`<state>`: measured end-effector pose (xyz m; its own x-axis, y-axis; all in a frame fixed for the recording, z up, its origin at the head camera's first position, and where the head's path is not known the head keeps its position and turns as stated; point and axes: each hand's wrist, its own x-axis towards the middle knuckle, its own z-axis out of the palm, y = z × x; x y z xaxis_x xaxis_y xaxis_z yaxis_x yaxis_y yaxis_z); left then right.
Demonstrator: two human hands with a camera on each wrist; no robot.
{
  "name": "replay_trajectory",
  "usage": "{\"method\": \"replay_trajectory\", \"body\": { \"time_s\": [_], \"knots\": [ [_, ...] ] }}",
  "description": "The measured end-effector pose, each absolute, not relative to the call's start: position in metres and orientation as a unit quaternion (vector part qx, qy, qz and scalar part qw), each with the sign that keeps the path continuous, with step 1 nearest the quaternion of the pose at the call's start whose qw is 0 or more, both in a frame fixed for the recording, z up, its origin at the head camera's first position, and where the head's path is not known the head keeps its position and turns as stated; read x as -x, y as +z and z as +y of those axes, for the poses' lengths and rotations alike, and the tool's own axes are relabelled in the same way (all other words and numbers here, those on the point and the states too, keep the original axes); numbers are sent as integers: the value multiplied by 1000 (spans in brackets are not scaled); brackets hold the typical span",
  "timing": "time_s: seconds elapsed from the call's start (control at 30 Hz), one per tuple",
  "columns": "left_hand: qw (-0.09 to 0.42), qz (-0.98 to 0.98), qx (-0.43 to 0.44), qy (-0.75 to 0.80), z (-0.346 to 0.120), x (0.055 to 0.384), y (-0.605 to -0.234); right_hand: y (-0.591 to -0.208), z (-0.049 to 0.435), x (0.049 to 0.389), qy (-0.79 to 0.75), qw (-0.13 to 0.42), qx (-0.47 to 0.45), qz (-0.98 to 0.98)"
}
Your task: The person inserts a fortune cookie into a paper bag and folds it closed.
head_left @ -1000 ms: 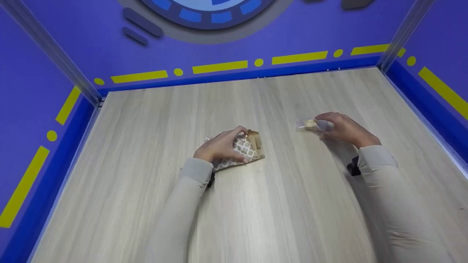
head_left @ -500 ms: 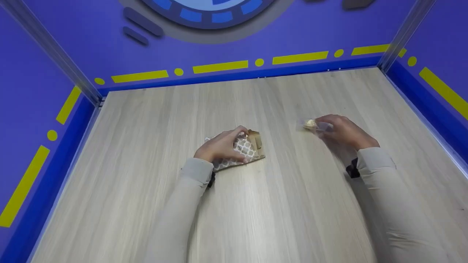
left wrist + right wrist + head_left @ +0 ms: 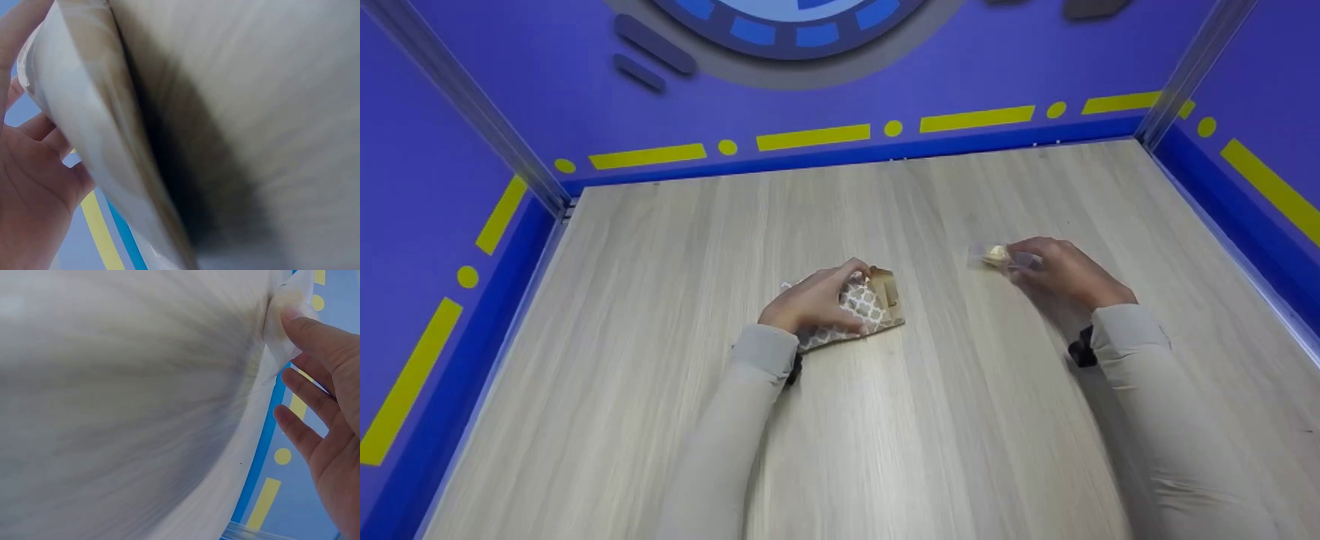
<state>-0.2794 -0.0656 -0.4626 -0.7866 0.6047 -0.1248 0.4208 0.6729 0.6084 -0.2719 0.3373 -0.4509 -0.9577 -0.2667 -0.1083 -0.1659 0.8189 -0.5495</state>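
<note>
My left hand [image 3: 814,300] grips a paper bag [image 3: 861,301] with a white and brown lattice pattern, thumb at the near side and fingers over the far side. The bag lies on its side on the table, its open brown mouth facing right. In the left wrist view, the bag's creased side [image 3: 93,112] runs past the palm. Farther right, my right hand [image 3: 1069,270] pinches a small clear plastic packet [image 3: 997,256] with a pale yellow piece inside, close over the table. In the right wrist view, the thumb presses on the packet [image 3: 279,326] while the other fingers spread loosely.
Both hands work over a wood-grain table [image 3: 675,240]. Blue walls [image 3: 840,105] with yellow dashes and dots enclose the back and sides. Metal posts [image 3: 1192,67] stand at the rear corners.
My right hand has shifted very slightly toward me with the packet, and the packet has tilted a little. My left hand and the bag have stayed in place.
</note>
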Motion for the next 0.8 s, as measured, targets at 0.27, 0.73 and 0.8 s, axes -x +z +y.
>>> {"method": "replay_trajectory", "body": {
  "time_s": [0.27,0.73,0.8],
  "knots": [
    [161,899,-287,290,-66,279,-463,-452,337,270,-276,89,120,949],
    [164,898,-289,290,-66,279,-464,-454,334,268,-274,52,139,950],
    [163,896,-291,293,-66,279,-464,-454,334,268,-279,47,138,949]
  ]
}}
